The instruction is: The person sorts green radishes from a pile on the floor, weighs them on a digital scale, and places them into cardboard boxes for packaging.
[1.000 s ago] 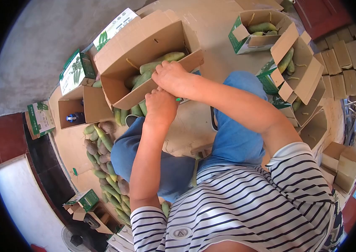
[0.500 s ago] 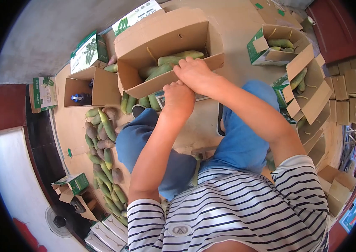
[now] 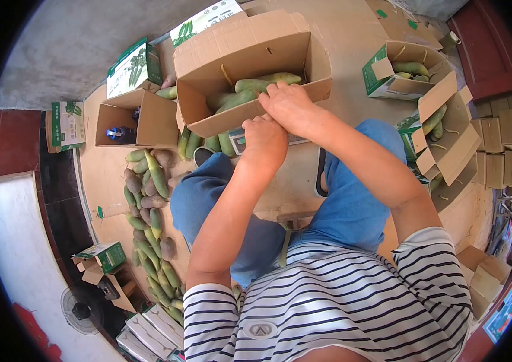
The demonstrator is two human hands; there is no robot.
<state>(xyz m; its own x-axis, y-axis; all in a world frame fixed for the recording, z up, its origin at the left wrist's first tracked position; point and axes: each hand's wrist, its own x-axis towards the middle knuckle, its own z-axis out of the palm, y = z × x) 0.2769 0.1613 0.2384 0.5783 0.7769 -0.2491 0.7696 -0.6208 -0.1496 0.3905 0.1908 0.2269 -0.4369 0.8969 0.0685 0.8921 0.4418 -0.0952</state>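
A long open cardboard box (image 3: 232, 117) stands before me, with several green, cucumber-like vegetables (image 3: 248, 85) inside and a yellow cord loop on its far wall. My right hand (image 3: 290, 104) is bent over the box's near rim, its fingers closed on the cardboard. Just below and left of it, my left hand (image 3: 265, 140) is closed with curled fingers against the outside of the near wall. What its fingertips pinch is hidden. Both hands touch or nearly touch each other. Beneath the box shows part of a grey scale-like device (image 3: 237, 142).
Green and brown vegetables (image 3: 153, 205) lie in a long heap on the floor at left. A smaller carton (image 3: 147, 123) holds a blue item. Open cartons (image 3: 410, 87) with vegetables stand at right, by stacked flat cartons (image 3: 503, 139). A fan (image 3: 81, 311) is lower left.
The whole view has shifted slightly, so the box and floor items sit a little further right. Both hands remain at the near wall, with little visible change in their grip.
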